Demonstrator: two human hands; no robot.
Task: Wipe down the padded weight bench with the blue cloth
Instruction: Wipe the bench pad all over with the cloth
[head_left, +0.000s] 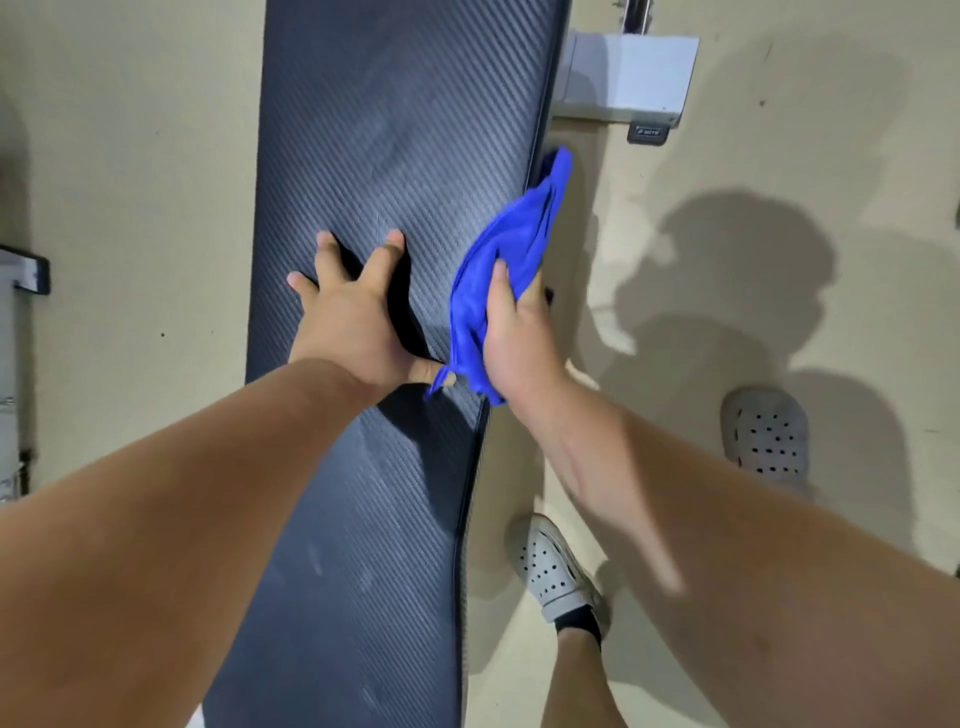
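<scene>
The padded weight bench (384, 135) is a long dark pad with a ribbed, carbon-weave surface, running from the bottom centre up to the top of the view. My left hand (353, 322) lies flat on its middle with fingers spread, holding nothing. My right hand (514, 332) grips the bunched blue cloth (509, 244) against the bench's right edge. The cloth hangs over that edge, with a tail reaching up along the side and a corner touching my left thumb.
A white metal bench foot with a dark end cap (631, 73) stands on the beige floor at upper right. Two grey perforated clogs (556, 566) (766, 436) are planted right of the bench. Another frame part (23, 270) shows at the left edge.
</scene>
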